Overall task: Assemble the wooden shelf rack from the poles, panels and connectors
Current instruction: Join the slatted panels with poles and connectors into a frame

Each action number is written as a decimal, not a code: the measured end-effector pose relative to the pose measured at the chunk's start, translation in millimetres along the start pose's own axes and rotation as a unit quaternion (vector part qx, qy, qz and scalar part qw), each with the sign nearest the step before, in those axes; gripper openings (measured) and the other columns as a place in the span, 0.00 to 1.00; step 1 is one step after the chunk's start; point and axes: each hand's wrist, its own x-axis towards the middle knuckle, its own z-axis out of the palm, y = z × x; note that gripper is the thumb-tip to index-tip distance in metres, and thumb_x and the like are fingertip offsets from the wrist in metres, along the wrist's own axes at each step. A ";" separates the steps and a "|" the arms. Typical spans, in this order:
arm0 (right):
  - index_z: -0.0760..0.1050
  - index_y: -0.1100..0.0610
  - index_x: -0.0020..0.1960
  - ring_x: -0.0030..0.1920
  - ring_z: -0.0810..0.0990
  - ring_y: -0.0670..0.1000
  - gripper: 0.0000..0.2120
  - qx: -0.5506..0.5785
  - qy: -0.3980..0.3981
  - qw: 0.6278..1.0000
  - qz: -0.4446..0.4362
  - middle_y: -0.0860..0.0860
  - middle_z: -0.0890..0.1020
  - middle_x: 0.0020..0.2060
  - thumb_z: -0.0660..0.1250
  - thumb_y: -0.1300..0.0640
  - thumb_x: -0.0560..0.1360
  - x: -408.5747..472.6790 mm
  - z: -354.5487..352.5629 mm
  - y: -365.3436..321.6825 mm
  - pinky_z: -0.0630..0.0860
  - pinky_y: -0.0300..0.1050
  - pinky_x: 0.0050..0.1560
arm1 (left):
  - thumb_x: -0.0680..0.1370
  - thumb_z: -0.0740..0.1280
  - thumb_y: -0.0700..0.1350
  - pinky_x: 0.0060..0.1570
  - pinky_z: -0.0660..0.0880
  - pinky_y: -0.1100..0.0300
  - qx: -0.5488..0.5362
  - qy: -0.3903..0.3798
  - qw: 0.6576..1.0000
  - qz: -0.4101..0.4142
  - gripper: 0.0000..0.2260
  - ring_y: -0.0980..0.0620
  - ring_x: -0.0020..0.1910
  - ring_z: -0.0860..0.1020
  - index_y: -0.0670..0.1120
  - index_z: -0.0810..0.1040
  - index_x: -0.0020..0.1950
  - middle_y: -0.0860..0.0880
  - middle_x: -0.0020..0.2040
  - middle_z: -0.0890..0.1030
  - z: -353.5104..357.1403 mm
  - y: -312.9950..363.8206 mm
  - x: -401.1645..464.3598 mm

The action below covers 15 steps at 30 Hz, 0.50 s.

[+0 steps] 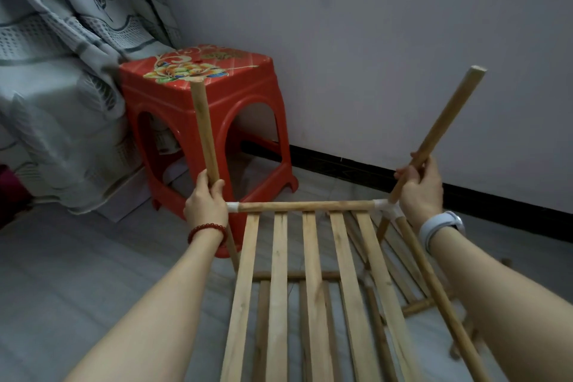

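Nearest to the camera, the upper slatted panel [310, 288] of the rack runs away from the person, its five slats with their long axis pointing toward the wall. Under it, on the grey floor [77, 273], a second slatted panel [294, 304] lies lower, and more slats and poles spread to the right of it (they are partly hidden, so I cannot tell how they join).

At the far edge of the upper panel a horizontal pole [305, 206] crosses from left to right, with a white connector [232, 207] at its left end and another white connector [386, 208] at its right end.

The left hand [206, 205] is curled around the left upright pole [204, 133] just above the left connector; this pole stands almost vertical, its top leaning a little left. The right hand [421, 189] grips the right upright pole [440, 127] just above the right connector; this pole leans strongly up and to the right. A long side pole [440, 298] goes from the right connector back toward the person.

Behind the left pole stands a red plastic stool [173, 108], close to a patterned curtain [62, 56]. Beyond is the wall [372, 40] with a dark skirting; between the rack's far edge and this wall is open floor.
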 end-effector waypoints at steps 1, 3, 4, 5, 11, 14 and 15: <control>0.68 0.54 0.63 0.53 0.79 0.53 0.13 0.017 0.002 1.000 0.007 0.53 0.79 0.46 0.54 0.61 0.81 0.8 -1.2 -0.6 0.73 0.55 0.61 | 0.80 0.61 0.45 0.52 0.73 0.48 -0.001 0.001 1.000 0.001 0.12 0.37 0.51 0.78 0.43 0.74 0.61 0.40 0.50 0.81 -2.2 -3.0 2.9; 0.67 0.55 0.63 0.53 0.80 0.54 0.12 0.052 0.009 0.998 0.031 0.54 0.79 0.46 0.53 0.61 0.81 2.4 -5.7 0.0 0.75 0.55 0.60 | 0.79 0.60 0.44 0.52 0.73 0.50 -0.026 -0.008 1.000 -0.012 0.10 0.39 0.51 0.78 0.43 0.75 0.58 0.41 0.49 0.82 -4.1 -10.6 7.7; 0.67 0.56 0.63 0.53 0.80 0.54 0.12 0.060 0.010 0.998 0.036 0.55 0.78 0.46 0.53 0.61 0.81 2.4 -6.4 -0.2 0.75 0.54 0.59 | 0.79 0.60 0.44 0.52 0.73 0.51 -0.040 -0.014 0.999 -0.020 0.08 0.40 0.50 0.78 0.44 0.75 0.55 0.42 0.48 0.82 -5.2 -14.5 8.7; 0.67 0.57 0.63 0.53 0.80 0.54 0.12 0.057 0.008 0.998 0.034 0.55 0.78 0.47 0.53 0.61 0.81 1.8 -7.3 -1.0 0.75 0.54 0.60 | 0.79 0.60 0.43 0.52 0.73 0.52 -0.048 -0.019 0.998 -0.023 0.07 0.40 0.50 0.79 0.44 0.75 0.54 0.43 0.47 0.82 -5.1 -14.9 8.9; 0.69 0.56 0.60 0.49 0.76 0.54 0.11 -0.083 -0.052 0.995 -0.010 0.55 0.79 0.48 0.55 0.63 0.80 -3.8 -3.6 7.5 0.73 0.53 0.54 | 0.79 0.61 0.43 0.49 0.72 0.51 -0.018 -0.036 0.999 -0.013 0.11 0.36 0.51 0.77 0.41 0.74 0.60 0.38 0.51 0.81 4.1 0.2 4.5; 0.69 0.54 0.56 0.50 0.78 0.57 0.09 -0.083 -0.041 0.996 -0.002 0.54 0.79 0.46 0.55 0.62 0.80 -2.2 -2.5 7.8 0.74 0.53 0.52 | 0.79 0.62 0.42 0.53 0.70 0.51 -0.024 -0.025 0.999 -0.028 0.14 0.37 0.56 0.76 0.40 0.72 0.63 0.38 0.56 0.79 2.0 5.4 3.8; 0.69 0.55 0.56 0.50 0.78 0.57 0.08 -0.082 -0.033 0.996 0.001 0.55 0.79 0.46 0.55 0.63 0.79 -2.9 -0.9 7.0 0.74 0.52 0.52 | 0.78 0.63 0.43 0.54 0.70 0.53 -0.037 -0.010 0.999 -0.024 0.14 0.39 0.56 0.76 0.40 0.72 0.63 0.40 0.56 0.79 0.2 7.9 3.6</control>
